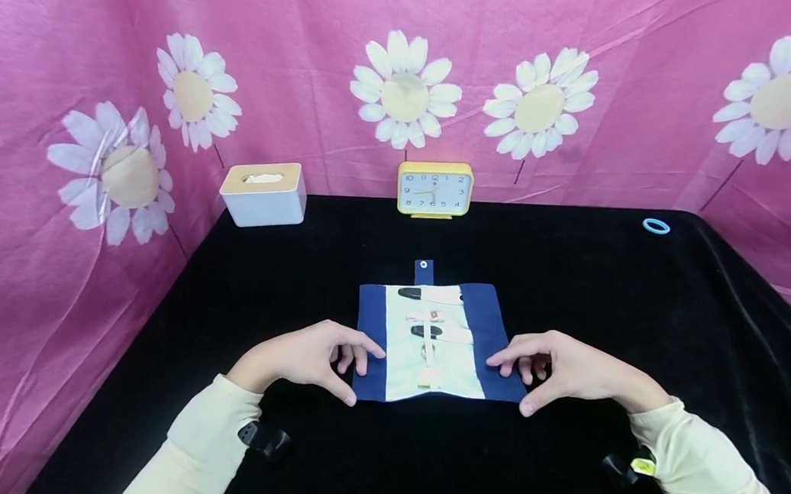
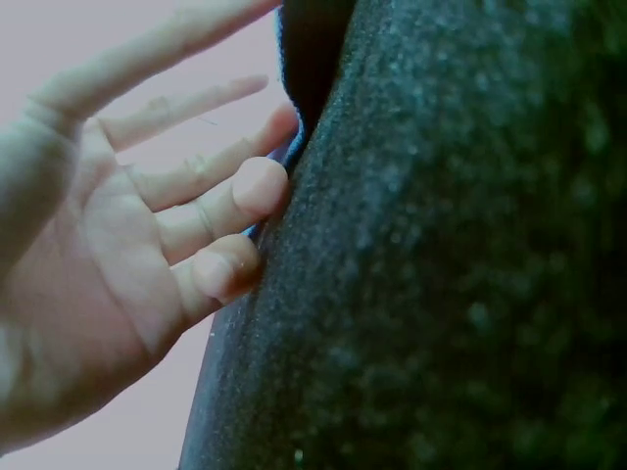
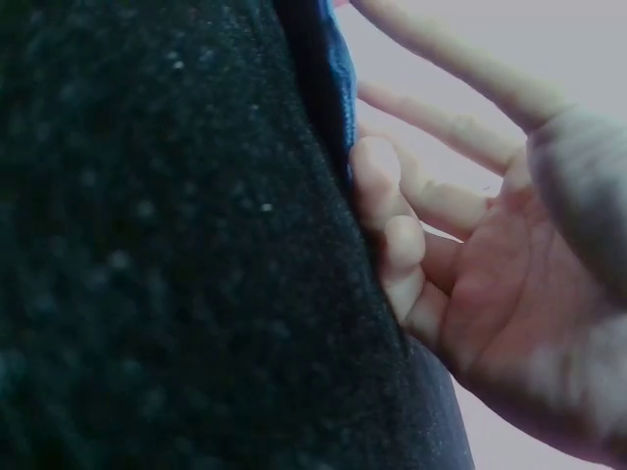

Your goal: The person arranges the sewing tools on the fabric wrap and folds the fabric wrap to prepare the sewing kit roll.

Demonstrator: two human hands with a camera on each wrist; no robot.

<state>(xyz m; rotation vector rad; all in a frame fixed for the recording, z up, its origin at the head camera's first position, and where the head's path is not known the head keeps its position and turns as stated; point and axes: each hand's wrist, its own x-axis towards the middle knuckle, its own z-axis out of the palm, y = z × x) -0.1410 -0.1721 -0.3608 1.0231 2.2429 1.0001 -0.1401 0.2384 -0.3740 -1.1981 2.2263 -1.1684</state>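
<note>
A navy fabric case [image 1: 490, 311] lies unfolded flat on the black cloth, its pale lining [image 1: 400, 374] facing up. A snap strap [image 1: 424, 270] sticks out at its far edge. Small tools, two with black ends, such as the upper one [image 1: 410, 293], lie along a light band down the middle; their exact kinds are too small to tell. My left hand [image 1: 319, 355] is at the left edge, index fingertip over the navy border, thumb beside the near corner. My right hand [image 1: 559, 366] mirrors it at the right edge. Both wrist views show loosely bent fingers by the case's blue rim [image 2: 297, 132], gripping nothing.
A tissue box [image 1: 264, 199] with a wooden-looking lid stands at the back left. Behind the case is a yellow clock [image 1: 435, 190]. A light blue ring [image 1: 656, 226] lies at the back right. Pink flowered curtain [image 1: 297, 79] surrounds the black-covered table [image 1: 422, 463].
</note>
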